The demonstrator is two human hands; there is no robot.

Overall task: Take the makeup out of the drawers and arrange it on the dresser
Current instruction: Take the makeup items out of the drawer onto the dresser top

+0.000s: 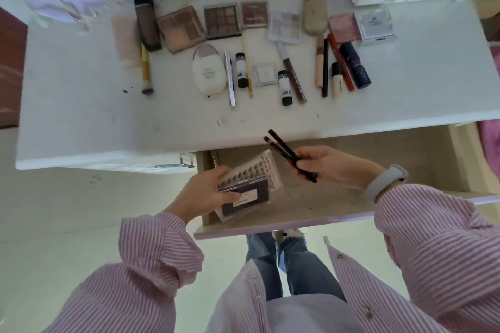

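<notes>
Looking down from the head view at a white dresser table (81, 116) already lined with makeup: a tall dark rectangular foundation bottle (147, 19), a tan blush palette (181, 28), a nine-pan brown eyeshadow palette (222, 20), a white oval compact (209, 73), a dark navy lipstick tube (354, 65), plus assorted pencils and tubes between them. Most of the task done, judging by that spread.

Below the table edge, one open pale wooden drawer (378, 149), floor nearly bare. Left hand (205, 192), fingers and thumb curled round a stack of flat boxes: a clear false-lash tray (254, 170) on top of a dark palette with a white label (246, 197), held over the drawer's left corner. Right hand (332, 165), pinching two thin dark brown eye pencils (286, 151), tips angled up toward the table, raised above the drawer. Neither grip slack; both clamped on their loads.

Left in the drawer: possibly a slim gold-coloured item (213, 158) at the back left corner, too shadowed to name. Remaining, by this reading: setting the four held pieces on the table, clearing that last item, checking any other drawers.
</notes>
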